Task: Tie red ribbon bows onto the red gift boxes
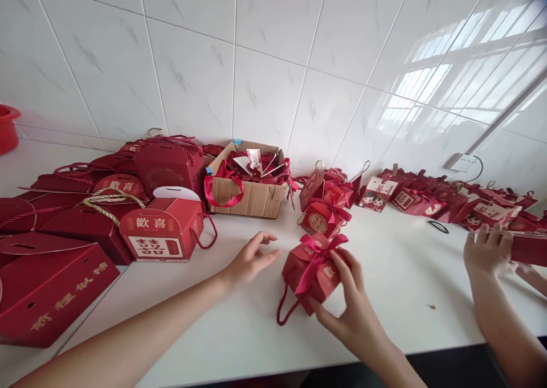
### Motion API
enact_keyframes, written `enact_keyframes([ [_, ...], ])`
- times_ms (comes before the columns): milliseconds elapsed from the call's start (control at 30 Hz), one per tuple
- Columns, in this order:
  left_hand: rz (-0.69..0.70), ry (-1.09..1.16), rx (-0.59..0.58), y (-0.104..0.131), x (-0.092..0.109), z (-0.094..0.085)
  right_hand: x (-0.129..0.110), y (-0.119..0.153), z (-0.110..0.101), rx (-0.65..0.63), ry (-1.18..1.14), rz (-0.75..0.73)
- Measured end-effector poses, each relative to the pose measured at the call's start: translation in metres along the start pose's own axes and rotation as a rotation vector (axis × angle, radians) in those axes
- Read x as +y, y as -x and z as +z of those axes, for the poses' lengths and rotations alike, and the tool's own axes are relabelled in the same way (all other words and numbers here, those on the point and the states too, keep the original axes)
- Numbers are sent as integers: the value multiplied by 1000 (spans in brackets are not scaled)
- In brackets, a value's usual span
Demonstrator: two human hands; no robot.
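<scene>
A small red gift box [311, 271] with a pink ribbon bow and a dark red cord handle rests tilted on the white table. My right hand [348, 297] grips its right side, with thumb low and fingers beside the bow. Left of that box, my left hand [255, 257] hovers with its fingers apart and nothing in them. Just behind stands another bowed red box [322, 217]. An open cardboard box [248, 197] holding red ribbons and cards sits at the wall.
Large red boxes [164, 228] with cord handles crowd the left side of the table [384, 319]. Several small red boxes [416, 201] line the wall at right. Another person's hand [487, 251] is at the far right, near a red box. A black loop [438, 227] lies nearby.
</scene>
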State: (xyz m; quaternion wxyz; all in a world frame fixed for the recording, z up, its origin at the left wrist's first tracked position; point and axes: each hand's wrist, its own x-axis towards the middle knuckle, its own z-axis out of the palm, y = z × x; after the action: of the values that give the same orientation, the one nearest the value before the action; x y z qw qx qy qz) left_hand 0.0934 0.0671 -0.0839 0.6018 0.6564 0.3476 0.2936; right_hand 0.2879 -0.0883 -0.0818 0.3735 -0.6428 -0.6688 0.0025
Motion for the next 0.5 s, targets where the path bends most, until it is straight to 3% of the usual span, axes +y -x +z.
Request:
enact_keyframes([
  [133, 51, 74, -4, -2, 0, 3, -9, -31, 15, -123, 43, -150],
  [333, 40, 96, 72, -10, -6, -3, 6, -92, 36, 66, 448, 51],
  [500, 26, 79, 65, -12, -10, -5, 29, -107, 36, 48, 468, 87],
])
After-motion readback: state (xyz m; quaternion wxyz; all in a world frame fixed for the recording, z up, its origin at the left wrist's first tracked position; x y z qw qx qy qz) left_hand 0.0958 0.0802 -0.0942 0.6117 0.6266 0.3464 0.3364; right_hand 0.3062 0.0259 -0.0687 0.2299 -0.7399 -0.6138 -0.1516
